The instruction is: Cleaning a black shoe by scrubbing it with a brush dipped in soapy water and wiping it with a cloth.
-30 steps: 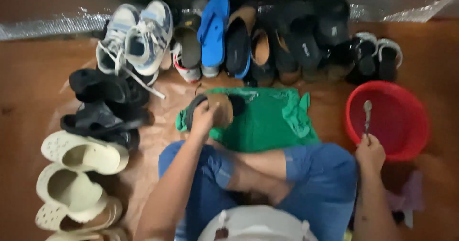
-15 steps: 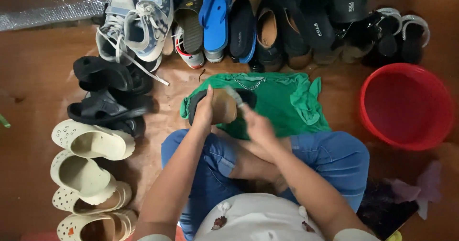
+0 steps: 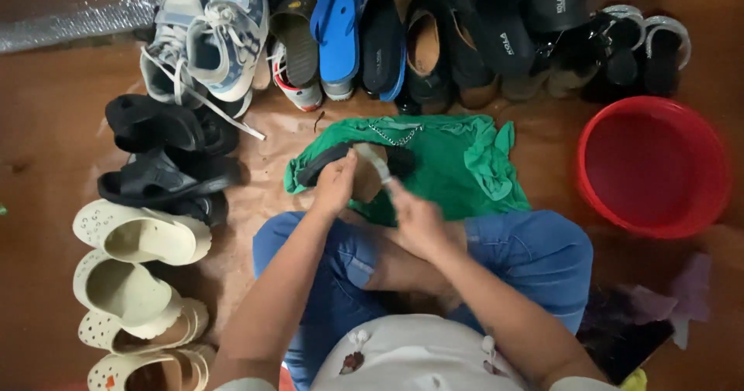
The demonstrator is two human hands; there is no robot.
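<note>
left hand (image 3: 335,183) grasps sandal (image 3: 364,175), frame centre | right hand (image 3: 415,219) clenched on brush (image 3: 373,161), bristles on sandal | green cloth (image 3: 457,170) underneath

This looked like a home floor, probably an entryway: worn sneakers (image 3: 205,38), flip-flops (image 3: 339,31) and cream clogs (image 3: 139,236) lined the brown floor (image 3: 46,143) beside a red plastic basin (image 3: 655,166).

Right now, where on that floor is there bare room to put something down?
Bare floor lies between the green cloth and the red basin, and left of the cream clogs. The top row of shoes and the left column are crowded.
</note>
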